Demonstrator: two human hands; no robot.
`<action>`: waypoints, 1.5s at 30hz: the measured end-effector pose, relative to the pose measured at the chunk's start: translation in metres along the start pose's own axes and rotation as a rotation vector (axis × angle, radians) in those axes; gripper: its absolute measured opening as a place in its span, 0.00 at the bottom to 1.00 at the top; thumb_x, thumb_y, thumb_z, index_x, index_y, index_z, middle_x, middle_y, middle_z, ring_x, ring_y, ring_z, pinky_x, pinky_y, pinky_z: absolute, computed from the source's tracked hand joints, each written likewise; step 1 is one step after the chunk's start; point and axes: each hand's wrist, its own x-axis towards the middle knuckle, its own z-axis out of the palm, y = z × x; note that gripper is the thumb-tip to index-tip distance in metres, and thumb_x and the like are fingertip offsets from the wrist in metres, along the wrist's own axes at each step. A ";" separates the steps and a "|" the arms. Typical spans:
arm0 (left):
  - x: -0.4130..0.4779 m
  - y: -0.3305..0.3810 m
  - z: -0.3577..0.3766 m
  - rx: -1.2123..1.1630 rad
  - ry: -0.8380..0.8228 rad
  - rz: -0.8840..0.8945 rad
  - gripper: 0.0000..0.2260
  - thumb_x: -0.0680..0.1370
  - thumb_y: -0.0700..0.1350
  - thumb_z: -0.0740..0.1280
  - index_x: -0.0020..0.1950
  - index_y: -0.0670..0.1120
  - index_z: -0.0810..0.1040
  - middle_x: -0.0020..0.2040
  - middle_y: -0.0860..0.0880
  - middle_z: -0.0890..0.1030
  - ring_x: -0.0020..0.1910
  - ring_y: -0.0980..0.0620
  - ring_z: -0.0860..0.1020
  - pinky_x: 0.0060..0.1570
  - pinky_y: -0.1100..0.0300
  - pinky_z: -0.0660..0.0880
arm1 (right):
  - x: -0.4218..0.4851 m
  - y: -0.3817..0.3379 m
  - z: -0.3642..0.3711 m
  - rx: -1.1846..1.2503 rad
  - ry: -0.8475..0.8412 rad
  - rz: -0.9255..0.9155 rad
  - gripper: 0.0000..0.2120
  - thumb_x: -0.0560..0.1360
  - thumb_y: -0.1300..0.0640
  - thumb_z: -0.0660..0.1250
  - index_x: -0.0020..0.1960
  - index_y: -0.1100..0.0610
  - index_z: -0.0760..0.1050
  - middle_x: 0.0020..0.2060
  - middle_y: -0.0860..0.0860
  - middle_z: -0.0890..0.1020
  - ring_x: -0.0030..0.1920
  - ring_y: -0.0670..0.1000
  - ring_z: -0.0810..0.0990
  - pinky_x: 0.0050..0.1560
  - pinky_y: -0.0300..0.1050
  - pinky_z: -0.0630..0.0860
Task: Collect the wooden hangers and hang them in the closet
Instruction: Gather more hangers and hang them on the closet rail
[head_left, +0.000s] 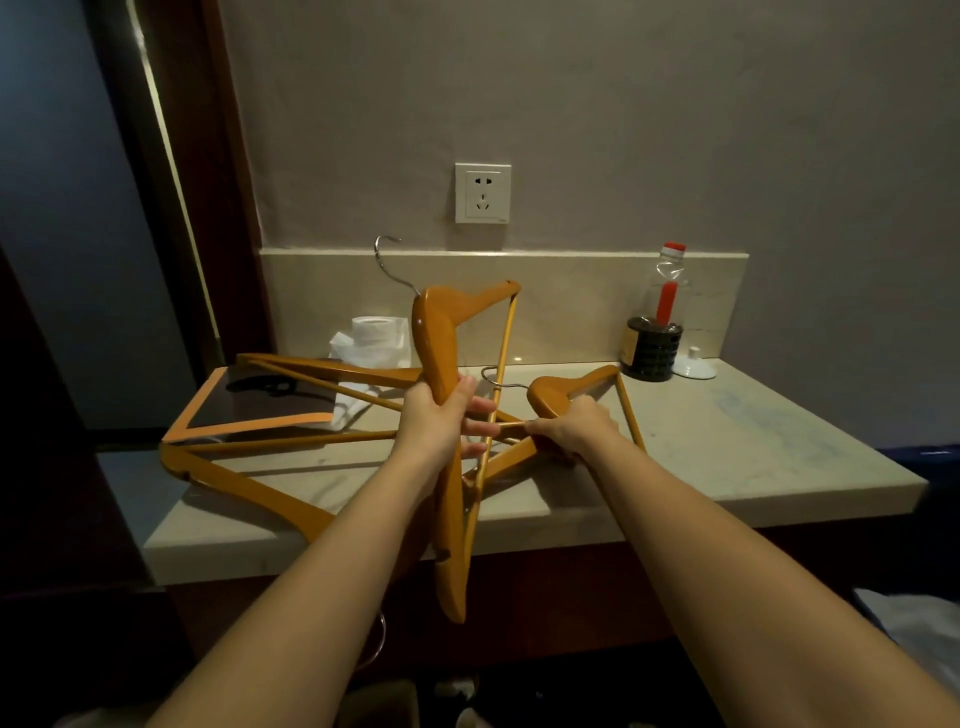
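Above the counter (727, 441), left fingers (480, 404) grip an upright hanger (434, 343); right fingers (545, 427) (curled) clasp a second hanger (550, 389).

Left hand (441, 418) and right hand (571, 428) on wooden hangers at a pale stone counter (753, 447).

At centre, the left hand grips an upright orange-brown wooden hanger (439, 348), its metal hook pointing to 11 o'clock. At its 3 o'clock, the right hand grips a second wooden hanger (563, 387) lying on the counter. A third wooden hanger (249, 486) lies flat at 8 o'clock, beside a dark orange-bordered folder (244, 410). A clear red-capped plastic bottle (668, 291) stands at 2 o'clock, a white wall socket (482, 193) at 12 o'clock.
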 end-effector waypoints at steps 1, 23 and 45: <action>0.001 0.001 0.003 0.016 -0.018 -0.001 0.07 0.80 0.50 0.59 0.52 0.49 0.73 0.47 0.46 0.83 0.42 0.48 0.83 0.39 0.56 0.81 | 0.002 0.002 -0.005 0.018 -0.026 0.015 0.19 0.70 0.42 0.70 0.39 0.56 0.66 0.41 0.54 0.76 0.44 0.53 0.79 0.42 0.42 0.77; -0.009 0.045 0.051 0.274 -0.060 0.127 0.11 0.81 0.49 0.58 0.61 0.47 0.69 0.45 0.49 0.81 0.37 0.53 0.81 0.30 0.65 0.77 | -0.002 0.041 -0.094 0.515 -0.055 0.132 0.12 0.77 0.57 0.63 0.54 0.65 0.73 0.35 0.57 0.78 0.29 0.51 0.79 0.28 0.39 0.77; -0.048 0.092 0.010 0.264 0.001 0.238 0.10 0.80 0.48 0.60 0.60 0.48 0.69 0.46 0.47 0.79 0.38 0.52 0.81 0.34 0.62 0.77 | -0.060 0.067 -0.136 0.856 -0.052 0.136 0.11 0.77 0.56 0.63 0.53 0.64 0.73 0.47 0.61 0.81 0.37 0.53 0.82 0.33 0.40 0.80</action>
